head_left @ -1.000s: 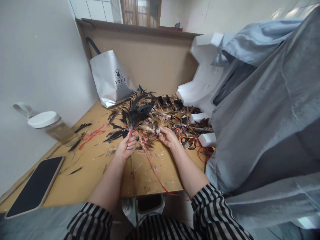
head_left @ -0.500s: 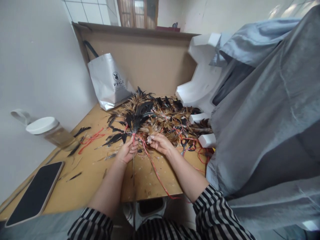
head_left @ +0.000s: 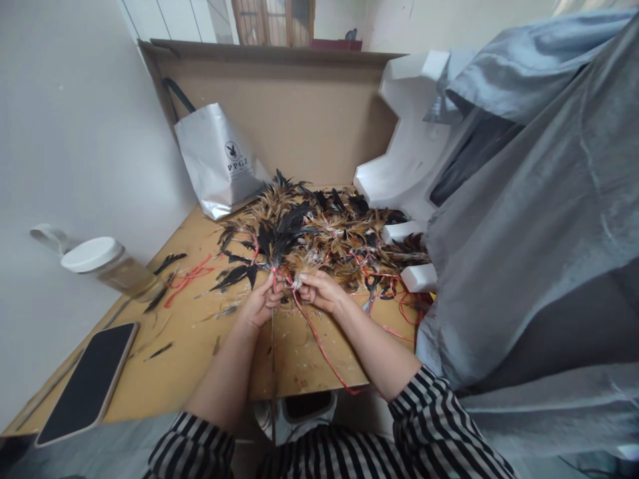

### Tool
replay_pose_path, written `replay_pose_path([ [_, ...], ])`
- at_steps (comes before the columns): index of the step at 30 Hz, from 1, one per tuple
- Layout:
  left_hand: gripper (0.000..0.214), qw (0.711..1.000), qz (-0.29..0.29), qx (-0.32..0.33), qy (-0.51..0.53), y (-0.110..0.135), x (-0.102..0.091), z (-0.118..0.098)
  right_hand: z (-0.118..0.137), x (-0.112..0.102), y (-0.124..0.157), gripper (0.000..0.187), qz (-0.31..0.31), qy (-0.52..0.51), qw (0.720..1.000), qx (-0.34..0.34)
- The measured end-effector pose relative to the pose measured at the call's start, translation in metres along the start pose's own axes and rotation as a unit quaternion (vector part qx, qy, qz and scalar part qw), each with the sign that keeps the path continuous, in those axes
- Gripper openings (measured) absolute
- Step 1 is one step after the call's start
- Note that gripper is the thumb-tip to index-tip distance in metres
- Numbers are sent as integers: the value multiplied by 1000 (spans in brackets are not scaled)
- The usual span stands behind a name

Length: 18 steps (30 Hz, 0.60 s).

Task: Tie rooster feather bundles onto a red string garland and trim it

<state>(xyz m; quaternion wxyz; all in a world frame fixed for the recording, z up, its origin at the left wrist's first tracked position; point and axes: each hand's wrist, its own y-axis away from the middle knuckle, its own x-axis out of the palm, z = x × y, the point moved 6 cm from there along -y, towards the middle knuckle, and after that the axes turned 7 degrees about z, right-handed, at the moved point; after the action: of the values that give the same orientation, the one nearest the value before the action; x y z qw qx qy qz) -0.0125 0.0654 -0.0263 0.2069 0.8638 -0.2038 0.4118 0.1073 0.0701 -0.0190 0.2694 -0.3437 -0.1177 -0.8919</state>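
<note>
My left hand point(head_left: 261, 303) is closed round a thin stick point(head_left: 273, 352) topped with a tuft of black feathers point(head_left: 273, 245). Red string point(head_left: 319, 342) binds the tuft's base, and its loose length trails down over the table's front edge. Just to the right, my right hand point(head_left: 323, 291) pinches a small bunch of brown feathers point(head_left: 308, 264) by its pale quill ends. The two hands' fingertips are close together above the table. Beyond them lies a heap of brown and black feathers point(head_left: 339, 229). Dark-handled scissors point(head_left: 372, 287) rest to the right of my right hand.
On the wooden table point(head_left: 184, 359) are a phone point(head_left: 90, 382), a lidded jar point(head_left: 122, 269) and red string scraps point(head_left: 188, 279) at left. A silver bag point(head_left: 212, 163) leans at the back against cardboard point(head_left: 279, 120). White foam point(head_left: 394, 166) and grey cloth point(head_left: 529, 246) border the right.
My right hand has brought the brown feathers slightly nearer the bound base of the black tuft. The left hand keeps its hold on the stick. The whole view has shifted a little.
</note>
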Motion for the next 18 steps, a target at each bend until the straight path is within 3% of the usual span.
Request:
replay_pose_path([
  [8,12,998,-17,19,-59,-4,-6,0,-1,6,1,25,-5,49,999,-24],
  [13,15,995,-41,27,-90,-3,-3,1,5,9,2,28,-44,85,994,-48],
  [18,20,993,-20,34,-108,-5,-1,2,11,8,2,28,-88,134,983,-89],
])
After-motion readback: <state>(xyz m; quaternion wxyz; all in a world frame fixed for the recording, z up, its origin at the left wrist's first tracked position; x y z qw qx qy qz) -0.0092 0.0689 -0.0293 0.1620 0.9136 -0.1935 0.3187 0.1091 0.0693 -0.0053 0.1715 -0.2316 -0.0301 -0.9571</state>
